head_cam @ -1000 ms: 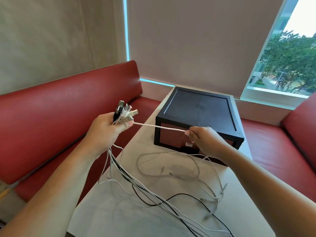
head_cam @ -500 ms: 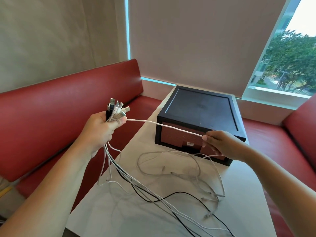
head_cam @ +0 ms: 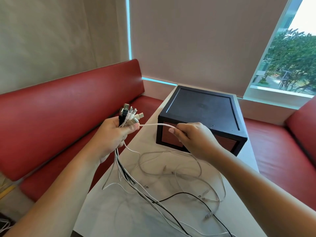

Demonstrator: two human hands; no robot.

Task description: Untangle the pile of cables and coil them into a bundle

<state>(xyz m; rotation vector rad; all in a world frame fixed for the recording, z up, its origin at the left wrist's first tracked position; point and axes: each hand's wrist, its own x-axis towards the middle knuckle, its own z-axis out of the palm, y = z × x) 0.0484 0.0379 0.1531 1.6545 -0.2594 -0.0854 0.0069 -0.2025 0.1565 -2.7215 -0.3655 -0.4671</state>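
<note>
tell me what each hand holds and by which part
The left hand grips the cable bundle just below its plugs. The right hand pinches one white cable along its run, near that bundle.

The left hand (head_cam: pixel 112 134) grips a bunch of cable plugs (head_cam: pixel 130 115), which fan out above its fist, raised over the table's left edge. One white cable (head_cam: pixel 153 124) runs rightwards from that bunch to the right hand (head_cam: pixel 193 137), which pinches it near the black box (head_cam: pixel 201 113). Below the hands, white and black cables (head_cam: pixel 171 190) trail in loose loops on the white table (head_cam: pixel 106 218). A red bench (head_cam: pixel 56 113) lies left.
</note>
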